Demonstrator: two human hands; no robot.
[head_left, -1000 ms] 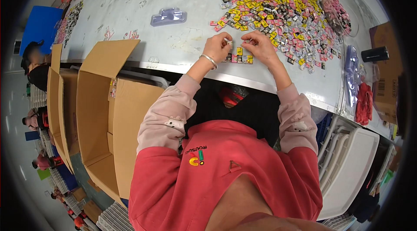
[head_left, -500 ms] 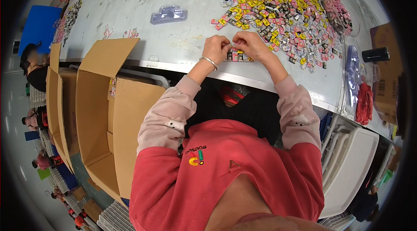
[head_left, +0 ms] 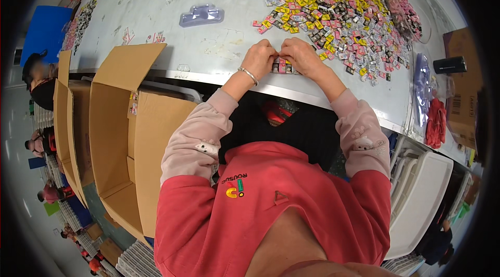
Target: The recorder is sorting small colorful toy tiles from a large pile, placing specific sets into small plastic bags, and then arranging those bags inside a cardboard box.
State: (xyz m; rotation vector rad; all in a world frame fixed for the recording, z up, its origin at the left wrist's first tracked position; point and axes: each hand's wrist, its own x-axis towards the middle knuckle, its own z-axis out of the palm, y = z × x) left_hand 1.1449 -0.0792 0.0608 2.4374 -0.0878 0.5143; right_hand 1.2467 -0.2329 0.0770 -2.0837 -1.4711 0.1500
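Well, left hand [head_left: 259, 58]: curled inward; grip couldn't be told.
Right hand [head_left: 302, 59]: curled alongside, likewise unclear.
Small blocks [head_left: 282, 67]: lay near both.

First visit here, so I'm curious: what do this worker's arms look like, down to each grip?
Red fabric upper sleeves give way to pale pink fabric lower sleeves bearing white animal-like patches. The left grip and right grip are ungloved hands. A shiny silver bangle circles the left wrist.
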